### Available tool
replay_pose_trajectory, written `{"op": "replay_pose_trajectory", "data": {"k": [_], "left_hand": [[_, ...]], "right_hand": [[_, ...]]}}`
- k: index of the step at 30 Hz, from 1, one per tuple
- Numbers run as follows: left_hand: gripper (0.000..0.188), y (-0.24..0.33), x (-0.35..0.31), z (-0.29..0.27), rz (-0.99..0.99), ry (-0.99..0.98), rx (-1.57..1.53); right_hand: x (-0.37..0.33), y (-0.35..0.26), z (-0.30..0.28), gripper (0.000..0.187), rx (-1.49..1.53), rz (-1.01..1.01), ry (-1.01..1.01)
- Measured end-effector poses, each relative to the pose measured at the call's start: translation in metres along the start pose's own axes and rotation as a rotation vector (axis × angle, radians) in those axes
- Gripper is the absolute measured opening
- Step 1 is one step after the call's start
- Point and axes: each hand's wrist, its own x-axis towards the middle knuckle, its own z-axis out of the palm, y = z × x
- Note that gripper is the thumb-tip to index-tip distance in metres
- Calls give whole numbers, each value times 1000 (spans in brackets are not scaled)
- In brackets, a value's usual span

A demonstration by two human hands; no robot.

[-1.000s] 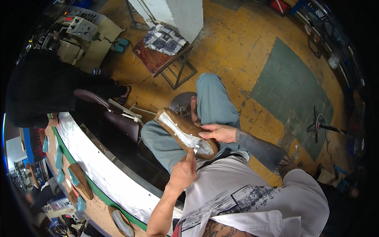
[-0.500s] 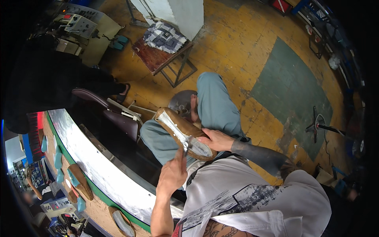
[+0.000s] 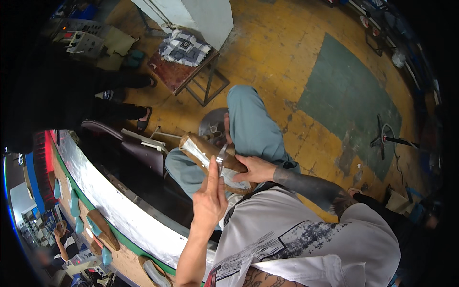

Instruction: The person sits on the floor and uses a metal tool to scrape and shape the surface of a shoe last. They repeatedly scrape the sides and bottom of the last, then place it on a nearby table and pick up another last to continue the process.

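Note:
A brown shoe upper on a last (image 3: 233, 163) lies sole up across my lap, its pale insole facing me. My right hand (image 3: 258, 170) is closed around its lower right end, thumb on the sole side. In my left hand (image 3: 209, 203) is a small silvery metal hand tool (image 3: 221, 158), its tip over the middle of the shoe; the exact kind is unclear. The left index finger is stretched along the tool, the others curled around its handle. Whether the tip touches the shoe I cannot tell.
To my left runs a workbench with a shiny metal edge (image 3: 114, 205), holding brown shoes (image 3: 105, 230) and teal lasts (image 3: 74, 205). A dark chair (image 3: 141, 155) stands beside it. Ahead is a low table (image 3: 167, 71) with folded checked cloth (image 3: 185, 47). A dark-clothed person (image 3: 62, 100) stands far left.
The tool in my left hand has moved from near the lower end of the sole up toward its middle. My right hand still holds the shoe. The whole view has shifted slightly.

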Motion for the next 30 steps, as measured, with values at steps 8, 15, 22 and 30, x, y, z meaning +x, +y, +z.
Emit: {"op": "replay_pose_trajectory", "data": {"k": [8,15,22,30], "left_hand": [[62,9,-7,3,-209,-194,-19],[64,0,-20,18,-308,-324,160],[65,-3,-32,26,-120,-262,93],[55,-8,-31,32,-94,-190,-16]], "right_hand": [[0,2,-3,119,24,57,-106],[1,8,-7,118,51,-4,-143],[-2,10,-7,120,57,-35,-163],[0,18,3,118,67,-56,-131]]}}
